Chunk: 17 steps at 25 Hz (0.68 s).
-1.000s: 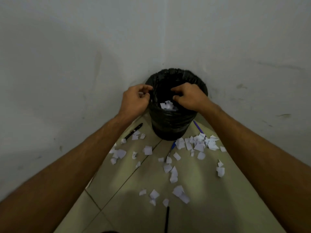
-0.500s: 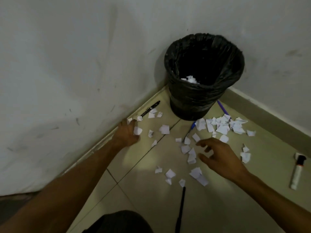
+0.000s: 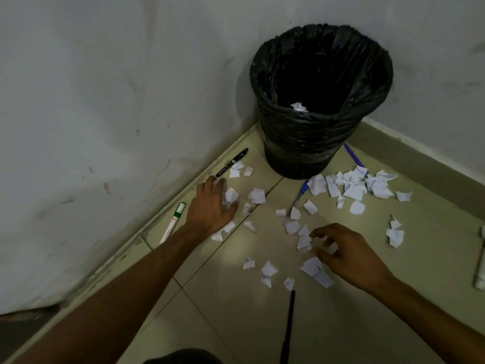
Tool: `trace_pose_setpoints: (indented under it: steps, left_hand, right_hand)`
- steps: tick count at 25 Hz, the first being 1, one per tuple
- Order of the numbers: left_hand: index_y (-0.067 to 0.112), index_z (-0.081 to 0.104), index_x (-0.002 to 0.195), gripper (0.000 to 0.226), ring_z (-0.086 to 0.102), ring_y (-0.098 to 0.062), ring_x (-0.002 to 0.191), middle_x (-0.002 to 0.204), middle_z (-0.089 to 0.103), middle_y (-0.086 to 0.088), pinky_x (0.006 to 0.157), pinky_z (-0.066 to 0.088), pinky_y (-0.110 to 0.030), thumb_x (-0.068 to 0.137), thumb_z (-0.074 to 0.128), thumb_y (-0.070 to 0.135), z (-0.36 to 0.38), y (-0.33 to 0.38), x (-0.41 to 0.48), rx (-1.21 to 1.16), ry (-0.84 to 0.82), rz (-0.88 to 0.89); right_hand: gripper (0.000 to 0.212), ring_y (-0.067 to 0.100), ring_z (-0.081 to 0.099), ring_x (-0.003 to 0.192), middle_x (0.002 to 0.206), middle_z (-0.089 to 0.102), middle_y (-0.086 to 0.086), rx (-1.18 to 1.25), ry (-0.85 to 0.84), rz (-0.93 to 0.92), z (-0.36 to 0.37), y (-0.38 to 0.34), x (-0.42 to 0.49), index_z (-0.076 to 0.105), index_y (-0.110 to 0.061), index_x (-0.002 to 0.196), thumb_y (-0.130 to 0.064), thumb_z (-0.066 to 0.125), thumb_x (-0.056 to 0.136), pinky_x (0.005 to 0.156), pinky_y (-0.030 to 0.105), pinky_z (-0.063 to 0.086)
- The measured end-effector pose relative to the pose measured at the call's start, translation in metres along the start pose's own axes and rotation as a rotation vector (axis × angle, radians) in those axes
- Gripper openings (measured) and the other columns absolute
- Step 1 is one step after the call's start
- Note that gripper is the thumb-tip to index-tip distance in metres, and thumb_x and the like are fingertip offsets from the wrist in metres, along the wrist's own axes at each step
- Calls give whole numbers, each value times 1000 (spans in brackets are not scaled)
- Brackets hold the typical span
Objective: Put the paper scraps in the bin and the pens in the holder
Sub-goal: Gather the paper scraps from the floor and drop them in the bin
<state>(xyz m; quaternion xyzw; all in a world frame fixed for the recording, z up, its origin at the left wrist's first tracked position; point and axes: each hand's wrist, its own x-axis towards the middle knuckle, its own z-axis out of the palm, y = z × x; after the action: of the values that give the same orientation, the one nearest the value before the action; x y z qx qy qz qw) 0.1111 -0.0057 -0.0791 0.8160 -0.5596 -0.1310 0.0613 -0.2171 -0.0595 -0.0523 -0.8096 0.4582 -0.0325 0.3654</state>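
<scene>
Pens number five on the tiled floor (image 3: 231, 324): a black pen (image 3: 232, 162) along the wall, a green-capped marker (image 3: 173, 222) beside the left forearm, a blue pen (image 3: 299, 196) half under scraps, a purple pen (image 3: 353, 155) by the bin's right side, and a thin black pen (image 3: 288, 324) near the bottom edge. One more marker-like object (image 3: 480, 261) is cut off at the right edge. Paper scraps (image 3: 357, 185), white, torn and crumpled, lie in dozens; I cannot count them exactly. One bin (image 3: 309, 143), round and lined with a glossy crinkled black bag, stands in the corner with a crumpled scrap (image 3: 299, 106) inside.

Half a second ago the green-capped marker was out of view; both hands have stayed low over the floor.

Left hand (image 3: 211, 206) lies spread flat, fingers apart, touching scraps. Right hand (image 3: 346, 254) hovers with curled fingers parted, its fingertips at a scrap (image 3: 304, 243), gripping nothing clearly.
</scene>
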Motion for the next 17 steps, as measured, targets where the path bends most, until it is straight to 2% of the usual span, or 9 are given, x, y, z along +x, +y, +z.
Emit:
trace_pose_setpoints:
  steps: [3, 7, 9, 11, 13, 15, 17]
  left_hand:
    - [8, 42, 138, 67, 44, -36, 123, 143, 42, -18, 91, 49, -45, 87, 52, 50, 8, 0, 3, 107, -85, 26]
    - [14, 44, 137, 54, 48, -32, 118, 138, 46, -14, 85, 51, -42, 91, 49, 41, 16, 24, -20, 43, -28, 137]
    - [13, 38, 143, 57, 45, -34, 123, 143, 42, -16, 86, 50, -45, 91, 51, 33, 8, 33, 15, 16, 63, 125]
    - [14, 34, 146, 60, 40, -36, 127, 146, 38, -17, 85, 50, -48, 90, 51, 27, 1, 37, 54, 75, 30, 115]
    - [14, 36, 145, 57, 36, -38, 130, 149, 33, -18, 88, 49, -51, 91, 49, 27, 9, 39, 69, 160, -91, 120]
    - [12, 41, 142, 53, 39, -38, 127, 147, 35, -19, 89, 50, -51, 91, 50, 29, 17, 40, 56, 164, -143, 157]
    - [10, 47, 137, 51, 45, -38, 118, 139, 42, -20, 84, 52, -49, 91, 47, 31, 27, 37, 25, 84, -132, 230]
  right_hand:
    - [30, 2, 57, 88, 111, 61, -8, 24, 0, 3, 1, 0, 1, 67, -28, 114, -20, 71, 86, 64, 4, 39]
    - [32, 1, 55, 90, 115, 60, -8, 36, -61, 16, 2, 2, -4, 66, -29, 116, -18, 70, 86, 66, 2, 40]
    - [34, 1, 54, 92, 119, 59, -7, 28, -74, 12, 0, 6, -3, 65, -30, 118, -19, 70, 86, 68, -1, 38]
    - [38, 3, 55, 99, 124, 58, -6, 4, -101, 17, -4, 7, 3, 62, -29, 123, -21, 70, 87, 71, 0, 38]
    - [48, 12, 56, 112, 131, 54, -1, -45, -123, 14, -8, 5, 8, 56, -28, 131, -25, 71, 86, 82, 7, 39]
    - [67, 23, 50, 122, 139, 44, 4, -141, -149, 42, -6, 3, 9, 44, -31, 142, -36, 73, 81, 93, 23, 44]
    - [85, 28, 44, 124, 141, 36, 6, -254, -193, 120, 0, 5, 3, 30, -37, 148, -48, 74, 76, 95, 39, 49]
